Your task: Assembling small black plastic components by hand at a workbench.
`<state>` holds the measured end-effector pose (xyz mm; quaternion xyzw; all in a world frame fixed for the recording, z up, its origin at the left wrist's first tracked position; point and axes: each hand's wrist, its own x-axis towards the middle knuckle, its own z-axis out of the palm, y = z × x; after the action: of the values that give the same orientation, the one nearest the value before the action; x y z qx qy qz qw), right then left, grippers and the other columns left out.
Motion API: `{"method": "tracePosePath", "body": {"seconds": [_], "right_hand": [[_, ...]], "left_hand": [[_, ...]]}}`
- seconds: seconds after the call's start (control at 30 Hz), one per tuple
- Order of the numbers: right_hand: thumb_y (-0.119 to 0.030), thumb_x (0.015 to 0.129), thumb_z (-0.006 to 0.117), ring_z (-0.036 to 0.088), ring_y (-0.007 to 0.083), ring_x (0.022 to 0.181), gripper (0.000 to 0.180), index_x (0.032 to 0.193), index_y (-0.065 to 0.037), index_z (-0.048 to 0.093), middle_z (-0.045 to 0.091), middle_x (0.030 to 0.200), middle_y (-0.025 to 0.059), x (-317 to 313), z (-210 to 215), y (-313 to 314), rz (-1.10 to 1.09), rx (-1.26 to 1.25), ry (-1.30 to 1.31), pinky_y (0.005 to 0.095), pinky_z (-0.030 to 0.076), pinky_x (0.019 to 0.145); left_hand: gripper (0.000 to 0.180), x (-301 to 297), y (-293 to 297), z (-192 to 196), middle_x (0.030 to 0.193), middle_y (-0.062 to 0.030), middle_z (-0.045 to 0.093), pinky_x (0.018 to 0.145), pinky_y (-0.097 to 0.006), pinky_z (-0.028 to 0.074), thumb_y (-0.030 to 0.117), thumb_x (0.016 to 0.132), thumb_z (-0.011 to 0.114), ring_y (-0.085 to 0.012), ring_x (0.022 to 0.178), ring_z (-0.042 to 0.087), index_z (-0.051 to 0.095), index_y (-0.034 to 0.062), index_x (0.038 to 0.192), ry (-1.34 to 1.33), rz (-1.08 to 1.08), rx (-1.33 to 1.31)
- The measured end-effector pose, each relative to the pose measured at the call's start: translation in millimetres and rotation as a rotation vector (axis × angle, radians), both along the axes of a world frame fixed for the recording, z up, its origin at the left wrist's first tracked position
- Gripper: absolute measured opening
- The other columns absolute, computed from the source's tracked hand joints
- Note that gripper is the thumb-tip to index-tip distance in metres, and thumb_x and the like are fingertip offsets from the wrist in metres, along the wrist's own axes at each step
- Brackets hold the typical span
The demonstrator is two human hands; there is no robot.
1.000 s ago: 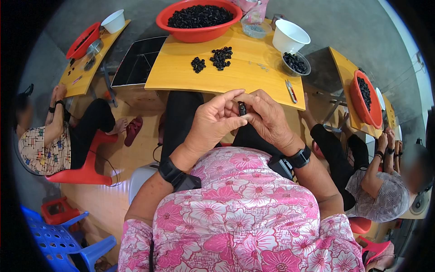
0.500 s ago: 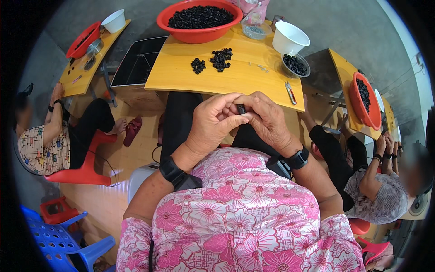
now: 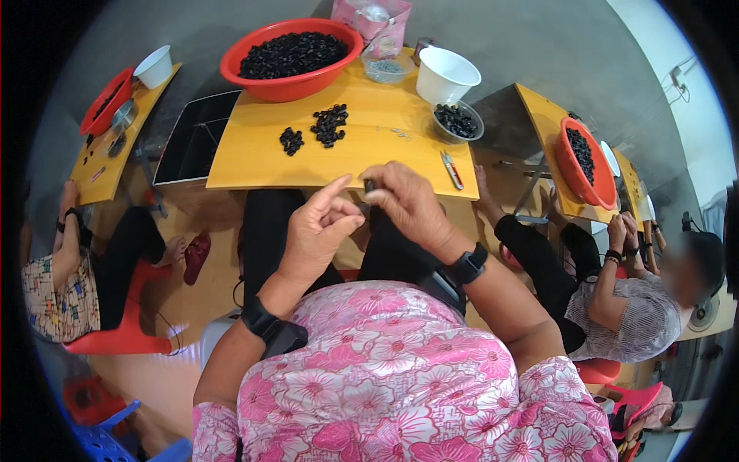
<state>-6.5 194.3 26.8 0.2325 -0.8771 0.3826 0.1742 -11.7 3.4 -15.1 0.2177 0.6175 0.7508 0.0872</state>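
Observation:
Just past the near edge of the yellow table (image 3: 254, 173), my right hand (image 3: 404, 204) pinches a small black cylindrical piece (image 3: 369, 185) between thumb and fingers. My left hand (image 3: 315, 239) is beside it on the left, apart from the piece, its index finger stretched out and its thumb spread. Nothing shows clearly in it. Two small heaps of similar black pieces (image 3: 329, 125) lie on the table. A few small silvery bits (image 3: 399, 132) are scattered right of them. A clear bowl of black pieces (image 3: 457, 123) stands at the table's right side.
A red basin (image 3: 231, 65) heaped with black pieces stands at the far left of the table. Beyond are a clear tub of small metal parts (image 3: 386, 71) and a white bucket (image 3: 448, 75). Red-handled snips (image 3: 453, 171) lie near the right edge. People sit at tables on both sides.
My hands were together around the black piece. The left has let go and drawn away to the left, while the right keeps the piece. The whole view has shifted, with the table appearing further left.

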Motion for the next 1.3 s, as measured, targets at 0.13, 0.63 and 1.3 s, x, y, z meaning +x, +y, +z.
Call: {"method": "tracePosePath", "body": {"seconds": [0.13, 0.63, 1.3], "right_hand": [[-0.003, 0.080, 0.068, 0.062, 0.0309, 0.082, 0.027, 0.106, -0.002, 0.061, 0.062, 0.092, 0.0160, -43.2, -18.6, 51.3, -0.229, -0.308, -0.025, 0.0370, 0.050, 0.074], [-0.010, 0.077, 0.070, 0.065, 0.0301, 0.082, 0.032, 0.109, -0.006, 0.065, 0.067, 0.086, 0.0121, -135.0, -29.4, 189.1, -0.952, 0.222, -0.013, 0.0383, 0.051, 0.078], [-0.001, 0.077, 0.063, 0.062, 0.0315, 0.079, 0.014, 0.089, -0.005, 0.069, 0.061, 0.085, 0.0128, -209.0, -69.2, 28.6, -0.231, 0.077, -0.134, 0.0383, 0.050, 0.073]], "left_hand": [[0.047, -11.1, -9.3, -17.1, 0.092, -0.0016, 0.062, 0.071, -0.018, 0.046, -0.002, 0.085, 0.059, -0.0044, 0.079, 0.056, 0.052, -0.0027, 0.131, -0.055, -0.006, -0.129], [0.034, -31.7, -21.7, -77.7, 0.090, -0.0018, 0.064, 0.077, -0.021, 0.047, 0.002, 0.087, 0.061, -0.0063, 0.082, 0.057, 0.060, -0.0004, 0.122, -0.381, -0.069, -0.140], [0.038, -48.8, -20.2, -77.2, 0.095, -0.0018, 0.063, 0.083, -0.024, 0.048, 0.004, 0.091, 0.059, -0.0080, 0.088, 0.058, 0.054, 0.0001, 0.129, -0.728, -0.181, 0.160]]}}
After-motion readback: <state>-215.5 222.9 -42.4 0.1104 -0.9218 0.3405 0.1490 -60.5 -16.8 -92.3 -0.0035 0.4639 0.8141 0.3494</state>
